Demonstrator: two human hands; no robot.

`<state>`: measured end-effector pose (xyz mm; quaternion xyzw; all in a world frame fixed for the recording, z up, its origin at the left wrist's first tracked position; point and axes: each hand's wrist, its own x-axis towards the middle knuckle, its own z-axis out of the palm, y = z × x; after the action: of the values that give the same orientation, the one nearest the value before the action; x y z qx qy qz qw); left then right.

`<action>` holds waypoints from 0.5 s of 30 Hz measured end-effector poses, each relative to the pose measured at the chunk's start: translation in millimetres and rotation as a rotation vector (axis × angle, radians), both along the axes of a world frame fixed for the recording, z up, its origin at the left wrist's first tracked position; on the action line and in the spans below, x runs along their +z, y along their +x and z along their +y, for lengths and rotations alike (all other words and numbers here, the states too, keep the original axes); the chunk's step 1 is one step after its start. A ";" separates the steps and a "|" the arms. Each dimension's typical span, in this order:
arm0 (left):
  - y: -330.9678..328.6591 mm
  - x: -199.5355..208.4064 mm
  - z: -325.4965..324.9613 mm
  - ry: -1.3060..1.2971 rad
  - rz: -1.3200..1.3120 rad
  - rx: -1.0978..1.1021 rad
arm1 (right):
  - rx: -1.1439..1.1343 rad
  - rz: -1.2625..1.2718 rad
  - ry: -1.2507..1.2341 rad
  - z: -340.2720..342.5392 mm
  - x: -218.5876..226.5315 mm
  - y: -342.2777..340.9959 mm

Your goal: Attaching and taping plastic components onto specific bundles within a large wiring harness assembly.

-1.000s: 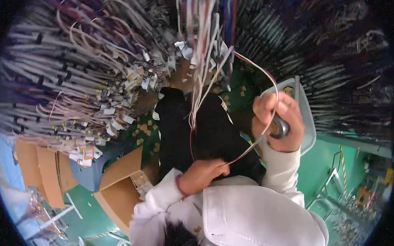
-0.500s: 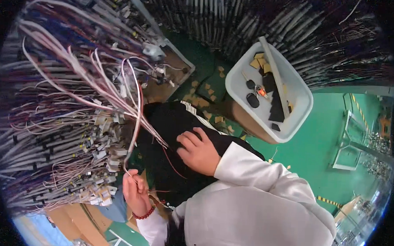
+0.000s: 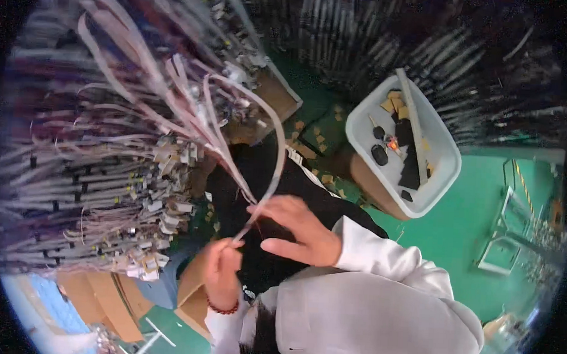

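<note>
My left hand (image 3: 224, 266), with a red bead bracelet at its wrist, pinches the end of a pale sleeved cable (image 3: 280, 145). That cable arches up and back to a bundle of white and reddish wires (image 3: 173, 106), which reaches over the black cloth (image 3: 252, 166) on my lap. Coming from the right, my right hand (image 3: 303, 231) has its fingers stretched and its thumb apart. Its fingertips are at the cable just above my left hand; whether they press on it is blurred.
Racks of hanging wire harnesses (image 3: 118, 198) fill the left, and more harnesses (image 3: 340, 34) line the far side. A white plastic bin (image 3: 355, 126) holds foam pieces, black parts and a long strip. Cardboard boxes (image 3: 98, 298) stand lower left, beside the green floor (image 3: 479, 185).
My left hand has moved right and up with the cable end, so the cable now bows rightward. My right hand has stretched its fingers toward it. The whole view has shifted slightly.
</note>
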<state>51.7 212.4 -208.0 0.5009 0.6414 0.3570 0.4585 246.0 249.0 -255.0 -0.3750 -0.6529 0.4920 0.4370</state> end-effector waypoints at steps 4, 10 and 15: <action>18.7 12.0 7.3 -0.029 0.082 -0.308 | 0.072 0.346 -0.039 -2.5 16.6 -10.1; -32.6 -10.6 -22.5 0.088 0.161 -0.167 | -0.027 0.411 -0.179 8.4 51.3 -19.2; -13.9 -31.5 -29.1 0.329 -0.162 -0.076 | 0.118 -0.290 0.186 -20.2 45.3 -63.8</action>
<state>37.8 183.3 -239.5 0.5626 0.5160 0.4785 0.4338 182.2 228.8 -209.7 -0.3609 -0.7728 0.3949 0.3413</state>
